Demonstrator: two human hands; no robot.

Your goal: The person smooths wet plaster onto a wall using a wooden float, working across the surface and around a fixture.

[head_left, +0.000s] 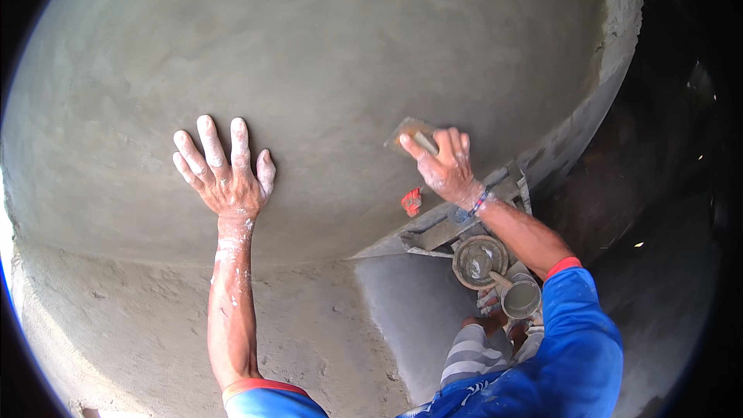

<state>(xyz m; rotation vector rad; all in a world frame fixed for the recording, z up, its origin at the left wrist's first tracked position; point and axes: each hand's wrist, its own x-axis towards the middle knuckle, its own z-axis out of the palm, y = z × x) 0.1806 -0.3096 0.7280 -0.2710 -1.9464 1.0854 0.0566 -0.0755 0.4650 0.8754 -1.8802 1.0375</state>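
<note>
My left hand lies with fingers spread and pale residue on them, against the smooth grey plastered surface. To its right, my right hand grips a small flat plastering float with a pale handle, held against the same plaster. A small crumpled red object sits just below the float, near the plaster's lower edge. My fingers hide part of the float.
Below right, a round pan of grey mix, a bucket and a wooden handle sit on dusty supports. My legs show beside them. A rough wall section is lower left; a dark area lies beyond the plaster's right edge.
</note>
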